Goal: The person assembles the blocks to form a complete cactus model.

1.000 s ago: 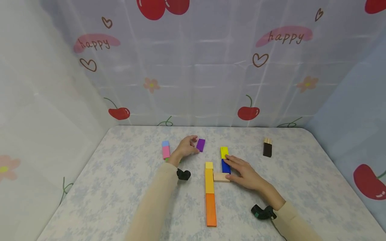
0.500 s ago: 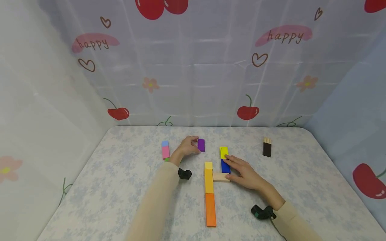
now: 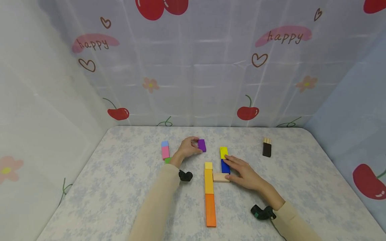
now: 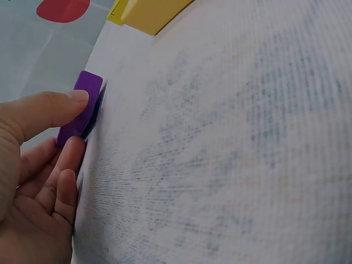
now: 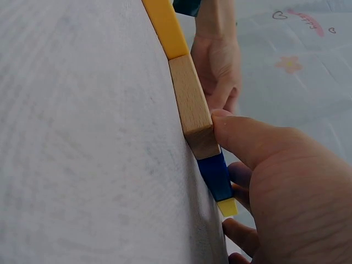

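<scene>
Purple rectangular block (image 3: 202,145): beyond and left of blue rectangular block (image 3: 225,168), long axis roughly fore-aft | left hand (image 3: 187,148): nearer, pinching it from its left | right hand (image 3: 245,174): fingers loosely extended, thumb touching pale wooden rectangular block (image 3: 220,177) on blue block's near side

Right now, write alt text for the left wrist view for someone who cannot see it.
A person's left hand grips a purple block at the left of the picture, beside a pale, blue-patterned tabletop that fills most of the frame. Two yellow blocks, cut off by the top edge, show above.
</scene>
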`<action>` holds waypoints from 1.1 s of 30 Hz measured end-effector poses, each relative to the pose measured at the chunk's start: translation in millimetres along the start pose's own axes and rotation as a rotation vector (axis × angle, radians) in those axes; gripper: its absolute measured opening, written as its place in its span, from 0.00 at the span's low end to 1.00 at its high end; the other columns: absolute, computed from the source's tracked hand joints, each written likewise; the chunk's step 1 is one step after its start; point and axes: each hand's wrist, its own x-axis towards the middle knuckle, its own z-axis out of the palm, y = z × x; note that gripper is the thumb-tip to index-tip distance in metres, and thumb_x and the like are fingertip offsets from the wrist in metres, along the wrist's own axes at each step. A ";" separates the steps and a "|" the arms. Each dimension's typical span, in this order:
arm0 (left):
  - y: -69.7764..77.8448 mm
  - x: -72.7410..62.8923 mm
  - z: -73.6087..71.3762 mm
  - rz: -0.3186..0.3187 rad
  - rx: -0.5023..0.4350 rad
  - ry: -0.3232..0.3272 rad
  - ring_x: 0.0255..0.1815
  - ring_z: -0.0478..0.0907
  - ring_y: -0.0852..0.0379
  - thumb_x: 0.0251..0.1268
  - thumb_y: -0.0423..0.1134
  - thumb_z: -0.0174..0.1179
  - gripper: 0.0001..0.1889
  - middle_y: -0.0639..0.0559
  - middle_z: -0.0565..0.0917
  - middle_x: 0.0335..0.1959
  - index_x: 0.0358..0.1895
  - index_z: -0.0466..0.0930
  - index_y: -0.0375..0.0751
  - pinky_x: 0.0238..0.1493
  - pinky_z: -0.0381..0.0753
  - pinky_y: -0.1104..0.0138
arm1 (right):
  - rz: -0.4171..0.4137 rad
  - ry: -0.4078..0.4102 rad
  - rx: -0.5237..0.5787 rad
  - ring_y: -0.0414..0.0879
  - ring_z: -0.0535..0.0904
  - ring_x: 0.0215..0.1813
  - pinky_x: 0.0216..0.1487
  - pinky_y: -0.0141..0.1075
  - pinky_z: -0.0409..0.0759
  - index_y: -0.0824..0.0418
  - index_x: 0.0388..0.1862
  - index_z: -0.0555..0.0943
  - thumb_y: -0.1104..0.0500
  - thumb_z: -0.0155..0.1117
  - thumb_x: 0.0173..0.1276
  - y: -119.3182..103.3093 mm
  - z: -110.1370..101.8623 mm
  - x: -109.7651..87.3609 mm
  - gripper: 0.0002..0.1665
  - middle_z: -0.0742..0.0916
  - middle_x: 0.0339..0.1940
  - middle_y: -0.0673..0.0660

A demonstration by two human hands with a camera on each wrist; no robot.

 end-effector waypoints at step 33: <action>9.6 -25.1 16.2 0.055 -0.069 -0.187 0.31 0.74 0.59 0.52 0.32 0.73 0.31 0.52 0.82 0.31 0.62 0.76 0.42 0.41 0.75 0.69 | -0.035 0.006 0.011 0.65 0.63 0.74 0.69 0.64 0.61 0.62 0.71 0.70 0.49 0.66 0.67 2.7 -1.1 -0.3 0.37 0.70 0.74 0.64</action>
